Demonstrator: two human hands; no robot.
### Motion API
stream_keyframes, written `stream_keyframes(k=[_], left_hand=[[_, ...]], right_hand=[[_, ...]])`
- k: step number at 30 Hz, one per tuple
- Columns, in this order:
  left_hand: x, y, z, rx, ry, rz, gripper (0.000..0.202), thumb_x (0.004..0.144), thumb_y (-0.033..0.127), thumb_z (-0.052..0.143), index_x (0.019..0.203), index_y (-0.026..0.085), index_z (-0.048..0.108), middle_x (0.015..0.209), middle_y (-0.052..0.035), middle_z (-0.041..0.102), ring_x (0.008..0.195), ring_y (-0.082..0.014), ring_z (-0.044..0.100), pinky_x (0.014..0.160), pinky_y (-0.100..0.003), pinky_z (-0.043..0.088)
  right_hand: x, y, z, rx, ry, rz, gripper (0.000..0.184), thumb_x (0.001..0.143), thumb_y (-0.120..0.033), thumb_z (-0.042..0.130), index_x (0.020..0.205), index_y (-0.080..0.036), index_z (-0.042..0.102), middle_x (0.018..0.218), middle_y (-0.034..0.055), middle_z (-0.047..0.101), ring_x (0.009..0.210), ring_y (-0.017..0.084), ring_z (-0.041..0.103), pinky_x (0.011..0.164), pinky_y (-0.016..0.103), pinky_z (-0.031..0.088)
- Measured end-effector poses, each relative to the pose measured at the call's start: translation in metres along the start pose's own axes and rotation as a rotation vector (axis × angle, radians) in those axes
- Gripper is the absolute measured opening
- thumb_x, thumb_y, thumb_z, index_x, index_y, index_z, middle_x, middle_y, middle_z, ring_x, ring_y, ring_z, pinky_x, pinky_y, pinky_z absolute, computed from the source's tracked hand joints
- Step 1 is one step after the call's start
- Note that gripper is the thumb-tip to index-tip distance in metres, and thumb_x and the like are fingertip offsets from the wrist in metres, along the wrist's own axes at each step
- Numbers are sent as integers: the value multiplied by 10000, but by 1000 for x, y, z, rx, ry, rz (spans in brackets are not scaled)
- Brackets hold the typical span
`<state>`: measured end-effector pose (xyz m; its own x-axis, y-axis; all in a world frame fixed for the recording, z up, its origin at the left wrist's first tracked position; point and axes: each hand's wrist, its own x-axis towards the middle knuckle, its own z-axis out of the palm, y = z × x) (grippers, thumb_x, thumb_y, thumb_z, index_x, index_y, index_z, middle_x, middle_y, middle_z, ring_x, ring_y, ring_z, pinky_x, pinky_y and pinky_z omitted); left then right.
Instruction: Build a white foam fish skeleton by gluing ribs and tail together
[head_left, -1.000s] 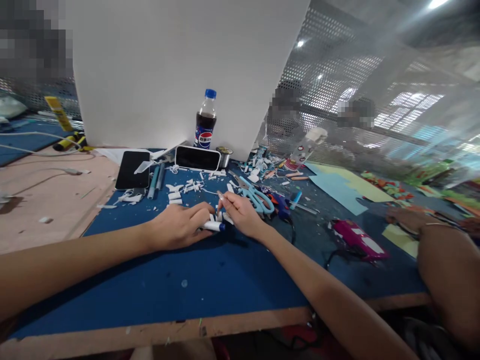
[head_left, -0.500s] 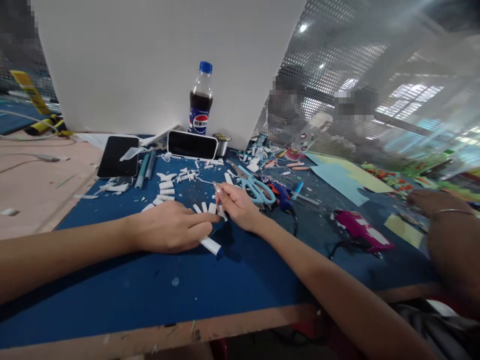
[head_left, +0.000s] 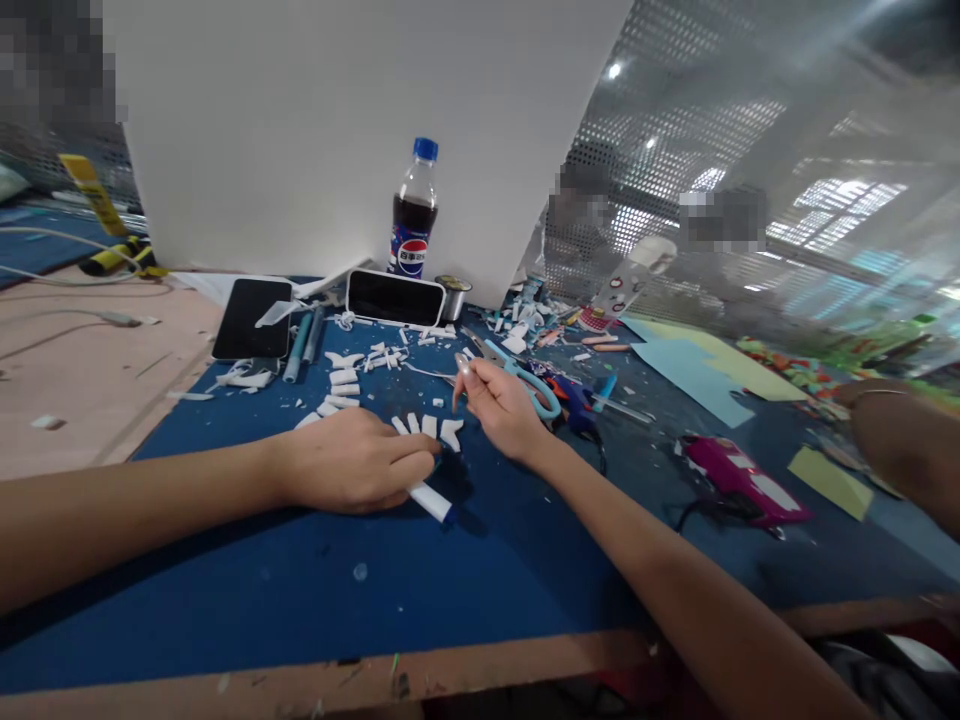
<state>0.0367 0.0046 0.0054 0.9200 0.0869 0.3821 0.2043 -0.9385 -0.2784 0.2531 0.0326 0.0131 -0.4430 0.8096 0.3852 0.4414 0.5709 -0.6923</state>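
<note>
My left hand (head_left: pixel 364 462) is closed around a white marker (head_left: pixel 430 502) with a blue end, low over the blue mat (head_left: pixel 300 590); much of the marker is hidden under the fingers. Just beyond those fingers, small white pieces (head_left: pixel 428 426) lie fanned out, with a notched white piece (head_left: pixel 451 433) at the right end. My right hand (head_left: pixel 501 408) is above and right of that notched piece, apart from it, thumb and fingers pinched. What they hold, if anything, does not show. Behind this hand are light blue scissors (head_left: pixel 546 398), partly covered by it.
At the back stand a cola bottle (head_left: pixel 414 220), a propped phone (head_left: pixel 395 298) and a wire spool (head_left: pixel 454 297). A tablet (head_left: pixel 253 320) and markers (head_left: pixel 300 345) lie left. Scraps, a glue gun (head_left: pixel 574 400) and a magenta tool (head_left: pixel 742 480) are right, near another person's arm (head_left: pixel 907 440).
My right hand has moved up and right from the fanned white pieces, leaving the notched piece on the mat. My left hand keeps the marker. The view has shifted slightly.
</note>
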Motion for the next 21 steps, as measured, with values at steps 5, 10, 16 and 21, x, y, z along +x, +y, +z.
stream_keyframes(k=[5, 10, 16, 21], left_hand=[[1, 1, -1, 44, 34, 7, 228, 940, 158, 294, 814, 162, 484, 884, -69, 675, 474, -128, 537, 378, -281, 398], [1, 0, 1, 29, 34, -3, 145, 918, 158, 374, 846, 155, 500, 799, -37, 623, 454, -135, 514, 359, -294, 342], [-1, -2, 2, 29, 71, -15, 138, 909, 158, 378, 856, 152, 505, 778, -25, 607, 450, -149, 522, 344, -315, 316], [-1, -1, 3, 25, 87, -34, 135, 904, 166, 379, 863, 161, 507, 783, -15, 608, 437, -151, 509, 335, -324, 324]], right_hand=[[0, -7, -13, -249, 98, 36, 388, 958, -461, 331, 739, -204, 523, 471, -43, 447, 452, 119, 468, 536, 259, 364], [18, -16, -9, 12, 171, 155, 406, 906, -521, 425, 672, -197, 492, 650, 20, 601, 583, 132, 577, 591, 260, 475], [67, -40, 24, 510, -181, 693, 265, 958, -254, 399, 803, -126, 572, 1108, 164, 661, 842, 187, 685, 722, 334, 561], [92, -43, 40, 564, -148, 842, 274, 961, -188, 368, 719, -139, 489, 1095, 200, 667, 857, 200, 695, 804, 392, 557]])
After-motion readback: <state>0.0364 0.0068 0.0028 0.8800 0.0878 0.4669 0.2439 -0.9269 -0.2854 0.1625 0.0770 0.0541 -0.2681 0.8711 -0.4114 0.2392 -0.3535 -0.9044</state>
